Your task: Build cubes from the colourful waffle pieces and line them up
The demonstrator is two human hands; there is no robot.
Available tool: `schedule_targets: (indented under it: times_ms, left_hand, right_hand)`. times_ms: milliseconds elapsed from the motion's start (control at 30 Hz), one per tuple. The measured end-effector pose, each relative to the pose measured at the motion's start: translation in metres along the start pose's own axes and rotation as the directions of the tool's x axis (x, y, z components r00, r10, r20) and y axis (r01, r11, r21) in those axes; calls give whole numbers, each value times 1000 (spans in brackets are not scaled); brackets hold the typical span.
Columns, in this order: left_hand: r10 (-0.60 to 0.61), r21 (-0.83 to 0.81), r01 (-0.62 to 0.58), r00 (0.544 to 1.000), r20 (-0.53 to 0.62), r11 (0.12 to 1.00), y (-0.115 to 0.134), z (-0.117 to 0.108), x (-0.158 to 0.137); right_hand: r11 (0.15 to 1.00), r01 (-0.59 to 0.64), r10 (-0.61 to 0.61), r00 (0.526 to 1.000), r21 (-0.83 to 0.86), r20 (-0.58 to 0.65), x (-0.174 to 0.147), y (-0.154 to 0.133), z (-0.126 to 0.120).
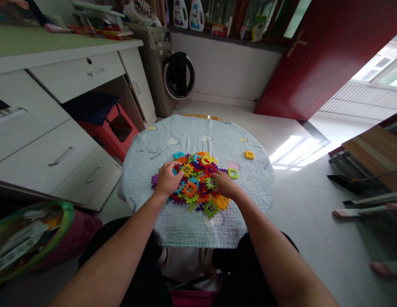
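Note:
A heap of plastic interlocking building pieces [189, 189] in many colours lies in the middle of a round cloth-covered table [185, 230]. My left hand [168, 179] rests against the heap's left side, thumb and forefinger apart, with a bit of cyan showing between them. Whether it grips that cyan piece is hard to see. On the right side, my right hand [224, 184] has its fingers around a green window-shaped piece [211, 183]. A green square frame piece [233, 173] lies just beyond that hand. Farther right sits a lone orange piece [249, 155]. A purple piece [154, 181] touches the heap's left edge.
White drawers [73, 157] and a red stool [120, 130] stand to the left. A bin [54, 247] filled with litter is at the lower left. Behind the table are a washing machine [158, 64] with its door ajar and a red door [300, 64].

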State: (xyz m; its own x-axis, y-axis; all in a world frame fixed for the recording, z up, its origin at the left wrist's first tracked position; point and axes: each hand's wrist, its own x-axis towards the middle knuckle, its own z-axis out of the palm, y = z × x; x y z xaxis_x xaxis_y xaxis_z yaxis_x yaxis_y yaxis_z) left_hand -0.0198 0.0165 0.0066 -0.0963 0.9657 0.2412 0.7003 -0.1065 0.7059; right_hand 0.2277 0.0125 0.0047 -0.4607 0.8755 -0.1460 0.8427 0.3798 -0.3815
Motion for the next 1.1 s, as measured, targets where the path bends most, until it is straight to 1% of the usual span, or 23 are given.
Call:
schedule_targets:
  times_ms: [100,267,433,500,600,667,733,767,800,833,867,933,967,1033,1100]
  left_hand:
    - [-33,-46,34,999,13,998,-2,1,0]
    - [-34,-50,35,999,16,998,-1,1,-1]
    - [-32,-55,33,999,17,998,0,0,0]
    - [-32,-57,33,999,16,998,0,1,0]
    - [-32,-57,33,999,11,998,0,1,-1]
    - [-34,-59,35,999,12,998,0,1,-1]
    - [-40,-67,41,999,16,997,0,0,-1]
    - [-42,-72,44,999,18,996,0,0,-1]
    - [-43,-77,45,999,19,996,1,-1,-1]
    - [-43,-80,44,999,19,996,1,-1,-1]
    - [-42,-81,43,999,19,996,1,-2,-1]
    - [-38,-81,40,999,20,996,1,-2,-1]
    - [-38,-80,40,999,21,996,0,-2,-1]
    - [-39,-76,41,999,22,996,0,-1,0]
    - [-42,-73,43,999,24,996,-1,-1,0]
  right_hand:
    - [1000,1,0,1000,-11,6,1,-1,0]
    - [1000,2,-2,1000,-12,12,0,-4,-2]
    - [999,4,-5,1000,45,10,-1,-5,-4]
    - [994,-3,5,1000,113,-23,-1,-5,-4]
    - [954,27,2,995,299,-96,0,-3,-4]
    - [891,27,28,993,453,-114,0,1,-5]
    - [816,-31,98,991,577,-85,1,10,-6]
    - [790,-77,151,986,608,-71,0,16,-7]
    - [783,-128,210,975,609,-66,-1,24,-8]
    - [797,-176,271,959,578,-82,-2,33,-9]
    - [825,-228,333,935,517,-120,-5,42,-11]
    - [880,-336,420,880,336,-220,-10,61,-14]
    - [885,-385,449,855,260,-261,-13,70,-14]
    - [878,-449,479,823,168,-305,-17,84,-15]
    - [874,-469,485,819,132,-307,-18,92,-13]
